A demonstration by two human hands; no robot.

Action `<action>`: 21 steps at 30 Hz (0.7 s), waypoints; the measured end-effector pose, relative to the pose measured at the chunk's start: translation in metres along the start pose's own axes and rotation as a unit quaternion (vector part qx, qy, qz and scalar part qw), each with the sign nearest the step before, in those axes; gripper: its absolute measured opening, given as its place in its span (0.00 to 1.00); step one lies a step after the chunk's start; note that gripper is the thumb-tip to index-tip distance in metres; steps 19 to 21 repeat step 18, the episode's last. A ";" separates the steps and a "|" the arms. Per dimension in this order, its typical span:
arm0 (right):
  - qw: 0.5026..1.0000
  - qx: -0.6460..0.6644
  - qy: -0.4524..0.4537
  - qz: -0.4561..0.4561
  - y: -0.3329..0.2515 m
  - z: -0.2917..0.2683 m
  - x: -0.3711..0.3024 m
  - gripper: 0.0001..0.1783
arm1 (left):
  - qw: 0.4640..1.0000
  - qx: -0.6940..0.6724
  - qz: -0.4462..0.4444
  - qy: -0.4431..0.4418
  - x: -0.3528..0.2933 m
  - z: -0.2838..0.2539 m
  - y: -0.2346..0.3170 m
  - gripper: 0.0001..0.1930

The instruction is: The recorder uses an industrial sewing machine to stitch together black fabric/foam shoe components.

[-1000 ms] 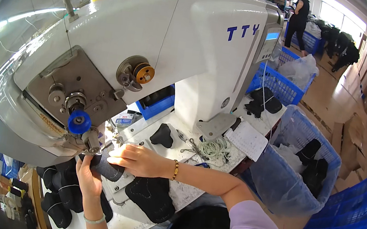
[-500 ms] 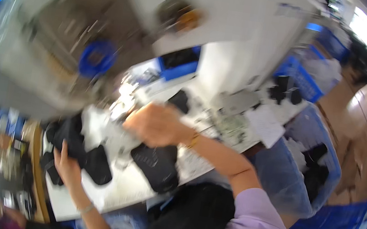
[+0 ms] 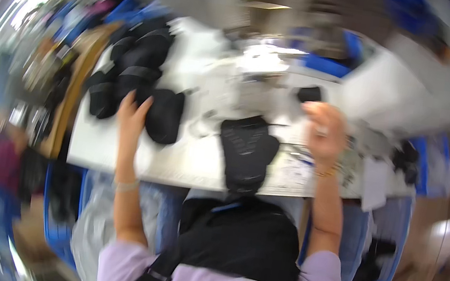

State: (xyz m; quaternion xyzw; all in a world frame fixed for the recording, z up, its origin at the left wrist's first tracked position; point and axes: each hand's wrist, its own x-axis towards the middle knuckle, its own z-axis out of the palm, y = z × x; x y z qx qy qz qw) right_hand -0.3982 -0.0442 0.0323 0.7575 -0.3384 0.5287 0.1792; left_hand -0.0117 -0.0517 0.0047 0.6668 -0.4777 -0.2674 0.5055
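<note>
My left hand (image 3: 133,117) has its fingers spread at the near edge of a pile of black padded pieces (image 3: 142,63). Its fingertips lie at or on a rounded black piece (image 3: 165,116); contact is hard to tell. My right hand (image 3: 326,133) is raised over the right part of the white table (image 3: 193,162), fingers curled in. Whatever it may hold is hidden by the curl and blur. Between my hands a flat, shaped black piece (image 3: 247,152) with pale marks lies at the table's front edge. Behind it, a blurred pale machine part (image 3: 258,90) stands under a bright light.
A small black piece (image 3: 309,94) lies beyond my right hand. White paper (image 3: 374,181) hangs over the front edge at right. Blue bins (image 3: 59,232) stand below the table. A wooden edge (image 3: 80,85) borders its left side. Another person (image 3: 3,161) is at far left.
The view has swung round, so the table now faces me squarely. My right hand has drawn away from the middle, by the lit machine, to the right. My left hand stays by the black pile.
</note>
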 end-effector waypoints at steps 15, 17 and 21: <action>0.970 -0.084 -0.081 0.213 0.037 0.007 -0.036 0.08 | 0.873 0.476 0.104 -0.009 -0.071 0.042 -0.004 0.37; 0.953 -0.095 -0.165 0.237 0.040 0.014 -0.046 0.12 | 0.869 0.479 0.118 -0.041 -0.060 0.036 -0.013 0.37; 0.944 -0.089 -0.191 0.252 0.041 0.017 -0.048 0.13 | 0.865 0.482 0.125 -0.057 -0.054 0.030 -0.015 0.37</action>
